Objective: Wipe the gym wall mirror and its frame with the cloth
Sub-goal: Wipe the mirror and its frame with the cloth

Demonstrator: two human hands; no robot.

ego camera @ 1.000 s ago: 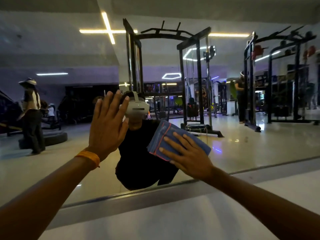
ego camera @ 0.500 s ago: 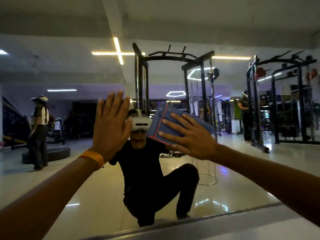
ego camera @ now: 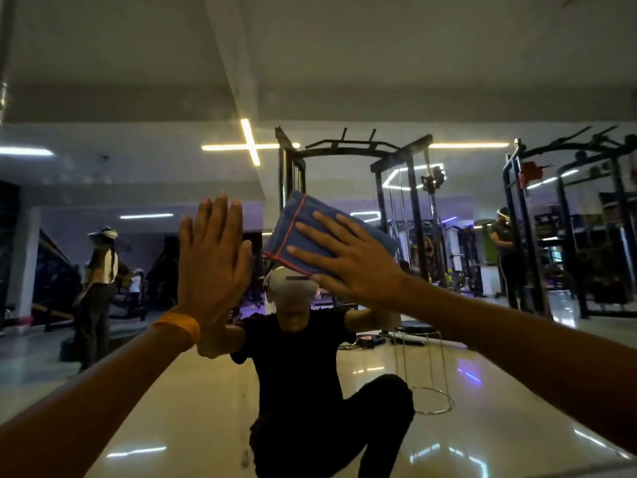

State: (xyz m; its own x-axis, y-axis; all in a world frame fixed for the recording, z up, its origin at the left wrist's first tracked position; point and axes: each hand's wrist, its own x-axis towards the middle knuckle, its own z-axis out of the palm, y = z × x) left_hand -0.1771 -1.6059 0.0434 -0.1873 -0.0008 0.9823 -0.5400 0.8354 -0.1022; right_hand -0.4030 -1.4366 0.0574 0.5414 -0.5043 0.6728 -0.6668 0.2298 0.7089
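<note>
The wall mirror [ego camera: 482, 391] fills most of the view and reflects the gym and my crouching figure. A folded blue cloth [ego camera: 296, 232] with red stitching lies flat against the glass at centre. My right hand [ego camera: 348, 257] presses it there with straight, spread fingers. My left hand [ego camera: 212, 260], with an orange band at the wrist, rests flat on the glass just left of the cloth, fingers straight and pointing up. A vertical frame strip [ego camera: 4, 56] shows at the top left edge; the lower frame is out of view.
Reflected in the mirror are black cable racks [ego camera: 396, 208], a round metal stool [ego camera: 420, 367], a glossy tiled floor, and two other people, one at the left [ego camera: 98, 288] and one at the far right [ego camera: 506, 257]. White ceiling sits above the glass.
My right hand has slid the cloth upward on the glass. My view has tilted up, so the lower frame and floor ledge have dropped out of sight. The left hand stays flat on the mirror.
</note>
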